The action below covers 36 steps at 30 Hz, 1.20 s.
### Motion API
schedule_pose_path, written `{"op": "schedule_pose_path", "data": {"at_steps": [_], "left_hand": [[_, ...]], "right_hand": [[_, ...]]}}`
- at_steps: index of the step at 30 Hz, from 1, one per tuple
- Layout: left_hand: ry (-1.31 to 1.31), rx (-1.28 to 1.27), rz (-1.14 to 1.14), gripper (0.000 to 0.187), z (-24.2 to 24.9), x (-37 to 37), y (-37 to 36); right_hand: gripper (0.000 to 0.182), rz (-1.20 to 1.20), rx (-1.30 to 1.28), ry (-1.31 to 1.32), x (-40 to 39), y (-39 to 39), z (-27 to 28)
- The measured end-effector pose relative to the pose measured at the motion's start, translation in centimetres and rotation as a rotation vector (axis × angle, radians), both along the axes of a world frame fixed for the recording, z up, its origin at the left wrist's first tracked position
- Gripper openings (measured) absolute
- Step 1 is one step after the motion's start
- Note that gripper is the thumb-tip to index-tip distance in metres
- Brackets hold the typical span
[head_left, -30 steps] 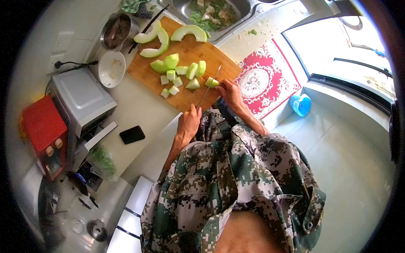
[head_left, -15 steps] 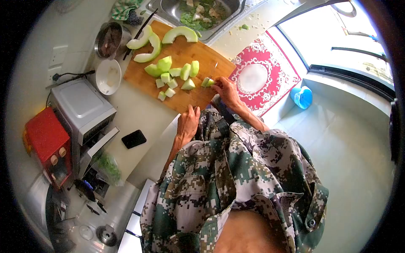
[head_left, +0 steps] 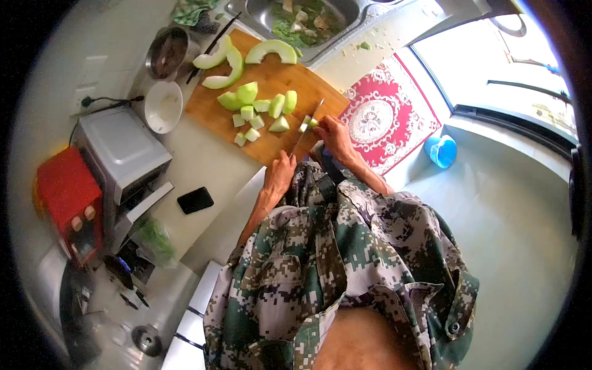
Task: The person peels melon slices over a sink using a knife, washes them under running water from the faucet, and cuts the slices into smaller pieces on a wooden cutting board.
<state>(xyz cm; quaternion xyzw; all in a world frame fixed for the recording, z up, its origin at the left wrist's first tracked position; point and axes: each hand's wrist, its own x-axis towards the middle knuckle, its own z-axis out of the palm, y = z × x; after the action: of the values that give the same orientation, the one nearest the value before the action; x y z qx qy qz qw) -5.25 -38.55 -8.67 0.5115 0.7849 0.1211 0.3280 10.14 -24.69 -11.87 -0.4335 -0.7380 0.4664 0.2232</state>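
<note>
On the wooden cutting board (head_left: 209,114), a knife (head_left: 317,110) stands with its thin blade against a small piece of pale green melon (head_left: 312,123). My left hand (head_left: 280,176) is closed round the knife's handle, which it mostly hides. The fingers of my right hand (head_left: 336,135) pinch the melon piece at the board's right edge. Several cut chunks (head_left: 247,112) lie left of the blade, some of them cubes. Behind them rest curved melon slices, among them an arched slice (head_left: 271,50) and a pair at the board's far left corner.
A sink (head_left: 351,24) with greens and scraps lies beyond the board. Left of it stand a white bowl (head_left: 163,108), a metal pot (head_left: 166,54) and dark chopsticks (head_left: 213,48). A phone (head_left: 195,200) lies on the counter near a microwave (head_left: 126,151). A red patterned mat (head_left: 388,114) is at right.
The knife blade now shows as a narrow line at the melon piece, where before it was hard to make out. The whole view has shifted slightly; both hands keep their grips.
</note>
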Motion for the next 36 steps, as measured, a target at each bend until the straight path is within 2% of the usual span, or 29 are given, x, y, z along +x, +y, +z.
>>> {"op": "schedule_pose_path", "data": {"at_steps": [2,8,10,12,14,15,16,18,19,20,22,24,26,27,28,30,31,33,34,36], "left_hand": [[-0.032,0.004,0.053,0.032,-0.8,-0.1,-0.3],[-0.048,0.03,0.077,0.032,0.7,-0.8,-0.1],[-0.121,0.178,0.246,0.031,1.2,-1.2,-1.1],[0.0,0.284,0.266,0.029,1.5,-1.8,-2.0],[-0.025,0.282,0.295,0.029,1.7,-2.7,-2.7],[-0.027,0.282,0.304,0.029,2.0,-2.9,-2.8],[-0.038,0.274,0.336,0.029,2.3,-3.1,-2.9],[-0.044,0.269,0.376,0.029,2.7,-3.5,-3.0],[-0.039,0.242,0.379,0.03,2.8,-3.6,-3.1],[-0.039,0.211,0.381,0.031,2.9,-3.6,-3.4],[-0.035,0.217,0.396,0.031,2.9,-3.3,-3.5],[-0.024,0.235,0.405,0.031,3.3,-3.4,-3.2],[-0.077,0.207,0.439,0.031,3.5,-3.3,-3.3],[-0.078,0.206,0.441,0.031,3.4,-3.2,-3.4],[-0.085,0.191,0.451,0.031,3.2,-3.1,-3.5],[-0.089,0.179,0.459,0.031,2.8,-3.0,-3.6],[-0.103,0.213,0.465,0.03,2.5,-3.0,-3.7],[-0.121,0.244,0.472,0.03,2.3,-2.7,-3.9],[-0.109,0.247,0.48,0.03,2.7,-2.5,-3.9],[-0.091,0.259,0.488,0.029,3.3,-2.6,-3.5]], "right_hand": [[0.02,-0.004,-0.059,-0.017,-0.3,0.1,0.2],[0.015,0.033,0.02,-0.044,-1.3,0.6,0.5],[0.013,0.108,0.032,-0.025,-2.4,0.6,0.4],[0.018,0.158,0.009,0.03,-3.4,0.8,0.4],[0.022,0.186,-0.186,-0.051,-4.0,1.1,0.7],[0.031,0.103,-0.192,-0.066,-4.1,0.8,0.9],[0.031,0.112,-0.196,-0.071,-4.1,0.5,0.9],[0.044,-0.015,-0.072,-0.062,-4.3,0.6,1.6],[0.051,0.055,-0.122,-0.031,-4.3,0.8,1.9],[0.051,0.061,-0.128,-0.037,-4.5,0.7,1.6],[0.049,0.187,0.034,-0.063,-5.0,0.7,0.7],[0.05,0.177,-0.009,-0.08,-5.4,0.4,-0.2],[0.049,0.158,0.179,-0.091,-5.5,-0.6,-0.6],[0.046,0.129,-0.051,-0.109,-5.8,-0.7,0.4],[0.046,0.13,-0.052,-0.109,-5.8,-0.9,1.6],[0.046,0.11,0.146,-0.184,-5.6,-1.1,3.6],[0.046,0.112,0.147,-0.186,-5.9,-0.9,4.3],[0.044,0.442,0.331,-0.261,-6.3,-0.8,5.2],[0.044,0.442,0.329,-0.262,-6.4,-1.0,4.1],[0.05,0.603,0.629,-0.407,-7.6,-0.7,1.9]]}}
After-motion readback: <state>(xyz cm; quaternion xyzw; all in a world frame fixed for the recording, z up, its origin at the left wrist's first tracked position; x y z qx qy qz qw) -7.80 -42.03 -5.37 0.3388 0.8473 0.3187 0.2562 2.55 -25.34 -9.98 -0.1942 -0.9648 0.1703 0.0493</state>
